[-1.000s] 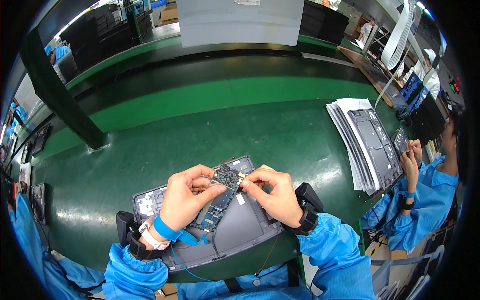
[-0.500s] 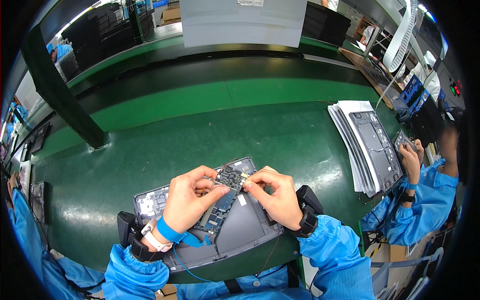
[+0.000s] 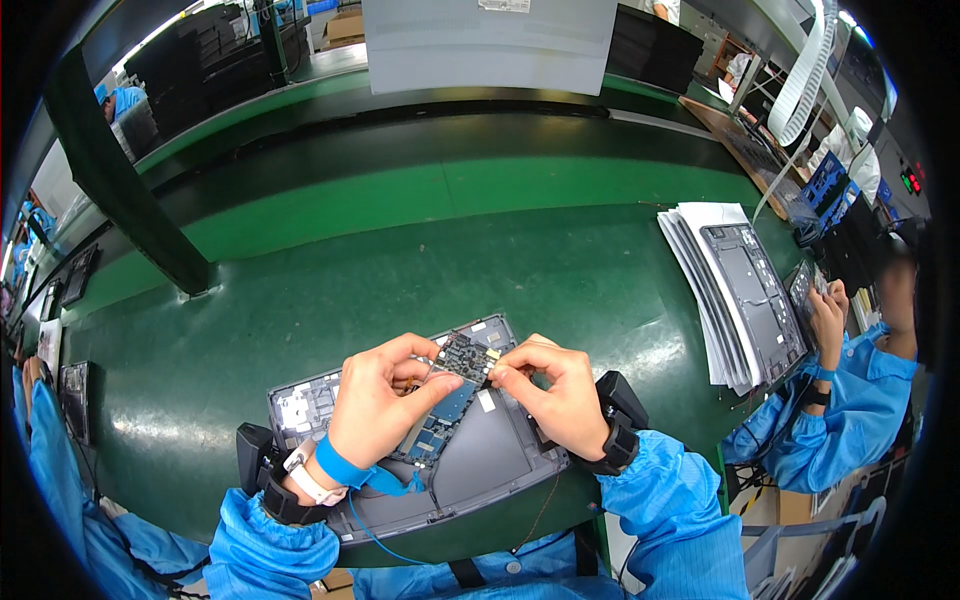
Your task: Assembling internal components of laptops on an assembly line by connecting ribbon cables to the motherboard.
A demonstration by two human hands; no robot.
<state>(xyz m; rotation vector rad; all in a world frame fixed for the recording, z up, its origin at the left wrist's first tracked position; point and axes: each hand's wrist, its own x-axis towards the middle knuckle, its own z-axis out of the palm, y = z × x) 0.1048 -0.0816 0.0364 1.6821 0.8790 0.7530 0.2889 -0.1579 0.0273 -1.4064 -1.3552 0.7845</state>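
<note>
"Both hands low in the centre of the frame, both engaged: left hand (image 3: 375,400) has a circuit board (image 3: 454,403) between thumb and fingers, right hand (image 3: 558,395) pinches at its upper right edge!"

"Pinching what, exactly?"

"Board's edge, by the look of it; the fingertips cover the spot, so I can't tell whether a small connector is caught in there too."

"And the danger?"

"A slip, I'd say. Both grips sit toward the board's upper end, and its lower end has no fingers on it. If the left thumb slides, that end could swing into the grey casing (image 3: 495,450) below. Press too hard, and the board could flex or lose a tiny component."

"Watch that blue wrist strap (image 3: 338,463), too!"

"Yes, a thin blue cord (image 3: 374,540) curves down at lower left of centre; a snag there could jerk the left hand, and the board with it."

"So where's the board lying?"

"Right between the two hands, slanting down and left past the left thumb, over the middle of the casing, with the green surface (image 3: 350,250) stretching up the frame beyond!"
</note>
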